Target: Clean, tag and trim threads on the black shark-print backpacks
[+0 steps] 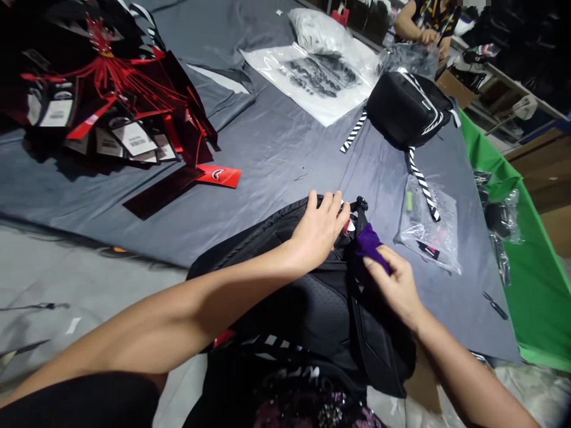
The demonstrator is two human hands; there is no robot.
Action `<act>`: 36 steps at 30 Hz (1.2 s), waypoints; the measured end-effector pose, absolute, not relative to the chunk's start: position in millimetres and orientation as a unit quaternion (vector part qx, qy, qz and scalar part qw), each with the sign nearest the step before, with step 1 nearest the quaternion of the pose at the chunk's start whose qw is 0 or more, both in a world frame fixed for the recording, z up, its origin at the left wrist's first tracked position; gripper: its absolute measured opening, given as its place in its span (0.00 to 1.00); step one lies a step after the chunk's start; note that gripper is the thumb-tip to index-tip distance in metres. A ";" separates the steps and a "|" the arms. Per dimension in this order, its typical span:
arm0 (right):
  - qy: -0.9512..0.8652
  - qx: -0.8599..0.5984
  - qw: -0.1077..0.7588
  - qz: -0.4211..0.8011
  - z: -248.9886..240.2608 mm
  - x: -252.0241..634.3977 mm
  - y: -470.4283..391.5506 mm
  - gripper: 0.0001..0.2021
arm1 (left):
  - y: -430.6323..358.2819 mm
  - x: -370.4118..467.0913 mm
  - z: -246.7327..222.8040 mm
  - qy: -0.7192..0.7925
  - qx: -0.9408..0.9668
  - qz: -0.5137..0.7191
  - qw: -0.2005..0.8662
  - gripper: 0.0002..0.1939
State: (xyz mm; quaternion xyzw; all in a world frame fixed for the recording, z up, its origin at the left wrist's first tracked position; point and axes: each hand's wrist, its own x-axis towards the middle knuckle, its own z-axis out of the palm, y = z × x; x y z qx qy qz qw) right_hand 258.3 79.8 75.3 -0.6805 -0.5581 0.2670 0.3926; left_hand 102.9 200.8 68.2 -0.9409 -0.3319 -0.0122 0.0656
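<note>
Sequined black clothing (330, 410) sits closest to you, just below the black bag (307, 297) that lies at the near edge of the gray-covered tabletop (276, 154). Your right hand (397, 282) has its fingers pinched narrow on the purple cloth (369, 244), so the cloth sits at those fingertips, on their left. Your left hand (319, 229) lies across the bag's far edge, fingers slightly spread and holding nothing that you can see, near the dark buckle (361, 204). The cloth is just beside the buckle on your side of it, with your right hand nearer; the bag's strap (368, 348) runs lengthwise toward you.
</note>
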 end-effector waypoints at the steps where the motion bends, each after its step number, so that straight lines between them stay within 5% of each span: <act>1: -0.489 -0.679 0.440 0.325 82.4 265.3 82.9 0.08 | 201.1 102.9 67.8 -0.333 -0.941 -0.013 0.063 0.47; 5: -0.279 -0.602 0.674 0.325 102.8 297.6 90.9 0.11 | 202.5 103.5 66.7 -0.339 -0.939 -0.006 0.062 0.40; 7: -0.284 -0.592 0.703 0.273 101.0 300.5 91.9 0.10 | 203.1 104.4 67.0 -0.339 -0.938 0.003 0.070 0.36; 9: -0.395 -0.621 0.634 0.238 91.4 289.9 92.5 0.08 | 203.6 105.6 67.5 -0.341 -0.937 0.007 0.072 0.34; 13: -0.750 -0.579 0.294 0.125 67.8 255.5 100.6 0.06 | 204.5 108.1 68.5 -0.351 -0.935 0.001 0.060 0.29; 17: -0.868 -0.485 0.084 0.063 59.1 248.9 113.0 0.09 | 205.7 109.0 69.5 -0.350 -0.935 0.009 0.061 0.26; 30: -0.889 -0.456 -0.026 0.036 60.6 247.9 124.1 0.19 | 211.8 105.3 74.2 -0.314 -0.948 0.033 0.043 0.28; 36: -0.877 -0.475 0.020 0.067 61.5 242.8 121.5 0.23 | 213.3 106.5 70.2 -0.323 -0.945 0.012 0.055 0.27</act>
